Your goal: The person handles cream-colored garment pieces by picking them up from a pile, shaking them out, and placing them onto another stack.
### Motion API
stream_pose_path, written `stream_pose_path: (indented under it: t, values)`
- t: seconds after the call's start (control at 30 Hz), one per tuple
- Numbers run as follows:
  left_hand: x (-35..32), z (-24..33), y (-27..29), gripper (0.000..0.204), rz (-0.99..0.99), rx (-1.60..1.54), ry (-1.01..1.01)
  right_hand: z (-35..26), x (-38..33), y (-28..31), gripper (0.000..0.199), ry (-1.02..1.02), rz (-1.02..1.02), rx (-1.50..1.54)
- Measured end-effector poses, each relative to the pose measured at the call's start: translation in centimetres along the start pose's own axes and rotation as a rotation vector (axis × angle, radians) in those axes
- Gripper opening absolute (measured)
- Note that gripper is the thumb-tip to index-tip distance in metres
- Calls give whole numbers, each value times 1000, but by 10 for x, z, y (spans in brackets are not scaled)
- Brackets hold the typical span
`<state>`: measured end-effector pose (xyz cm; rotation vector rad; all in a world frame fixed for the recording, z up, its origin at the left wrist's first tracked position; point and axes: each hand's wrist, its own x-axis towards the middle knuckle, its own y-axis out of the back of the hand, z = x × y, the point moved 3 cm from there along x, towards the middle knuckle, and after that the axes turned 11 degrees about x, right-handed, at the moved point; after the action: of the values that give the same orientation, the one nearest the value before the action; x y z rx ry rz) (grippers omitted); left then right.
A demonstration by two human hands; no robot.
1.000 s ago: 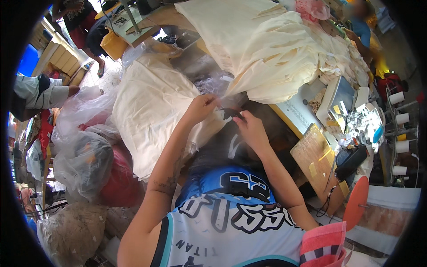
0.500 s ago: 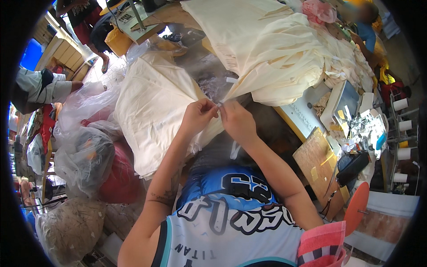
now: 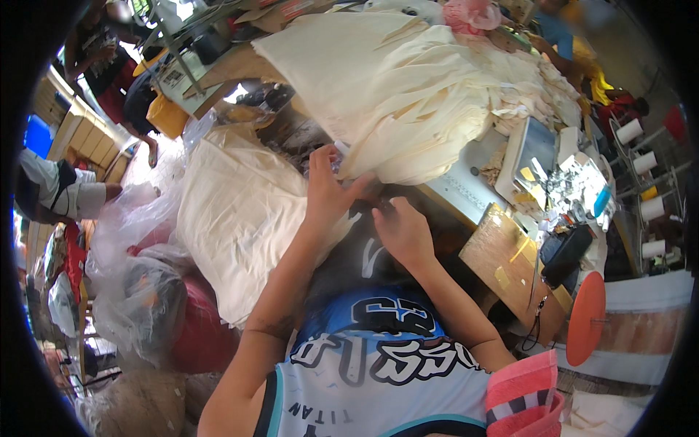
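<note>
My left hand (image 3: 331, 191) reaches up to the near corner of the cream cloth stack (image 3: 415, 95), thumb spread away from the raised fingers. Close to its fingertips is a small white tab (image 3: 341, 148). Lower and to the right, my right hand (image 3: 405, 231) has its fingers curled in; whatever they hold is too small and dark to make out. A second cream cloth pile (image 3: 237, 197) slopes down beside my left forearm. Below the hands, a narrow white strip (image 3: 371, 258) lies over dark material above my lap.
Clear plastic bags (image 3: 138, 269) and a red bundle (image 3: 200, 328) crowd the left. On the right stand a sewing machine (image 3: 535, 156), a wooden board (image 3: 495, 255), a black case (image 3: 568, 255) and an orange disc (image 3: 587, 318). Other people are at the far left and far right.
The hands, together at the cloth edges before, have come apart. My left hand moved up to the right stack's corner, while the right drew down and right. The left cloth now lies loose.
</note>
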<state>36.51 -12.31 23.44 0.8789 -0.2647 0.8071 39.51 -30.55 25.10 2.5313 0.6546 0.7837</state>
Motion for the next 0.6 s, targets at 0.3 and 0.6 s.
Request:
stream_pose_path:
  t: [0.3, 0.6]
  values:
    - [28, 4, 103, 29, 198, -78, 161, -16, 22, 68, 9, 33, 202, 66]
    - [-35, 3, 296, 27, 272, 274, 1, -59, 131, 110, 31, 437, 349, -12]
